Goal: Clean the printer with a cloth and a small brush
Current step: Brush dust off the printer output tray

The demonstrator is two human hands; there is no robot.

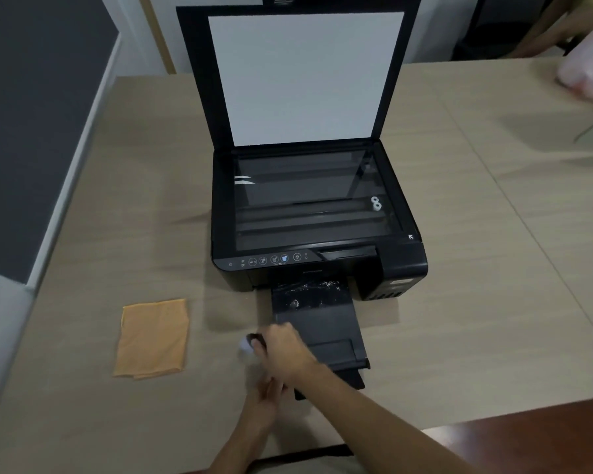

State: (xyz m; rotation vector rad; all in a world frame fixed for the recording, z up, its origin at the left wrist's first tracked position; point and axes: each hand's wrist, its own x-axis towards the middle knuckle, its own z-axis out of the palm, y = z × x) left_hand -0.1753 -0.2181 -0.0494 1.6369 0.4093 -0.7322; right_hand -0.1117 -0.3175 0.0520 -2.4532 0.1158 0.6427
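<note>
A person's right hand [281, 350] clenches a small brush [250, 343] on the tabletop [493, 268], just left of the printer's [317, 217] output tray [322, 323]. The brush's blurred pale tip points left, away from the tray, its long axis roughly crosswise. The left hand [266, 396] sits beneath; its fingers' state cannot be told. White debris lies on the tray beyond the fingers, and the orange cloth [153, 338] lies folded farther left, so most cleaning seems undone.

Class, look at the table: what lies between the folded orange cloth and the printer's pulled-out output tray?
In the head view, bare table mostly; nearer the output tray, the right hand grips a small brush. The orange cloth lies apart.
</note>
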